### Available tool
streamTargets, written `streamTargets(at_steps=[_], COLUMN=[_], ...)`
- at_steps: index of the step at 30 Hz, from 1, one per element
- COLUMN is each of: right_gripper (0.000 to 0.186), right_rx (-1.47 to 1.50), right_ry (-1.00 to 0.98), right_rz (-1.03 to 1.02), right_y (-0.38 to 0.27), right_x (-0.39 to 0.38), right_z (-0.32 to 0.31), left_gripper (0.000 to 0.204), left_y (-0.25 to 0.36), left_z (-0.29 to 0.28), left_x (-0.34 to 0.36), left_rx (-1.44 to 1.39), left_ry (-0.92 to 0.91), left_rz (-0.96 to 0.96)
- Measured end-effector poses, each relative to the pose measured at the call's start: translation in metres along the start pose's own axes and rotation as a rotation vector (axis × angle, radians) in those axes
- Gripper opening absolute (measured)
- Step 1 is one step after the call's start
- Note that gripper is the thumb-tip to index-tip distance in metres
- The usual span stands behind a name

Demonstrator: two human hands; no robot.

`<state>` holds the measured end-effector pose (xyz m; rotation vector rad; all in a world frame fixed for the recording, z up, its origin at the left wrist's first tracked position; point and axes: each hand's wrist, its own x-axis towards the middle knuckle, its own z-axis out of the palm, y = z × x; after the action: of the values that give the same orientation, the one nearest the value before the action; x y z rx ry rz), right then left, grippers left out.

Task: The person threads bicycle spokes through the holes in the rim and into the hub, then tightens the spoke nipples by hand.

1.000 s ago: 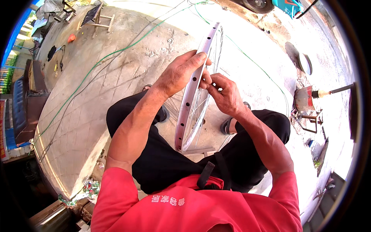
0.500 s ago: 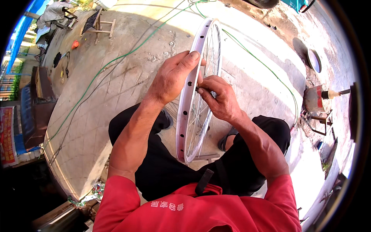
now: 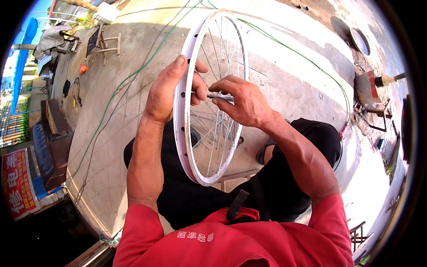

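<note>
A silver bicycle wheel (image 3: 179, 133) without a tyre stands upright between my knees, its spoke side turned partly toward me. Dark holes dot the outer face of its rim. My left hand (image 3: 167, 91) grips the rim from the left, thumb on the outside and fingers curled through to the spokes. At the middle of the wheel my right hand (image 3: 244, 101) is closed in a pinch on a small dark piece (image 3: 211, 96) by the silver hub (image 3: 227, 97). Those fingers partly cover the hub, and I cannot make out the dark piece exactly.
A green hose (image 3: 118, 89) runs over the concrete floor. At the far left are a small wooden stool (image 3: 104, 43) and a dark padded seat (image 3: 44, 147). A red-and-white bucket (image 3: 367, 89) and a round pan-like thing (image 3: 359, 41) stand on the right.
The wheel has shifted left and turned, showing more of its spokes. Both hands have moved left with it. My right hand's pinch and the small silver hub are more exposed.
</note>
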<state>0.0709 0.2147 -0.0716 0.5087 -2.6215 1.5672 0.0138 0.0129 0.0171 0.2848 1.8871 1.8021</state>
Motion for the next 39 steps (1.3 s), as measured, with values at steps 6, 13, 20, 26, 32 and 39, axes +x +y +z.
streamTargets(at_steps=[6, 13, 20, 26, 32, 39], right_gripper=[0.027, 0.026, 0.029, 0.029, 0.025, 0.021], right_rx=[-0.190, -0.208, -0.275, -0.262, -0.232, -0.217], right_ry=[-0.061, -0.039, -0.023, 0.098, 0.176, 0.163], right_rz=[0.196, 0.070, 0.050, 0.023, 0.045, 0.088], right_y=[0.024, 0.021, 0.023, 0.033, 0.033, 0.025], right_x=[-0.008, -0.009, -0.002, 0.001, 0.002, 0.000], right_z=[-0.009, 0.014, 0.021, 0.029, 0.030, 0.030], left_gripper=[0.063, 0.063, 0.060, 0.058, 0.057, 0.056], left_y=[-0.003, -0.004, -0.007, -0.009, -0.011, -0.008], left_z=[0.001, -0.002, -0.005, -0.002, -0.003, -0.003], left_x=[-0.003, -0.003, -0.005, -0.006, -0.005, -0.003], left_rx=[-0.023, -0.029, -0.079, -0.082, -0.058, -0.058], left_ry=[0.008, 0.011, 0.000, 0.042, 0.051, 0.079], left_rz=[0.009, 0.012, 0.018, 0.057, 0.077, 0.065])
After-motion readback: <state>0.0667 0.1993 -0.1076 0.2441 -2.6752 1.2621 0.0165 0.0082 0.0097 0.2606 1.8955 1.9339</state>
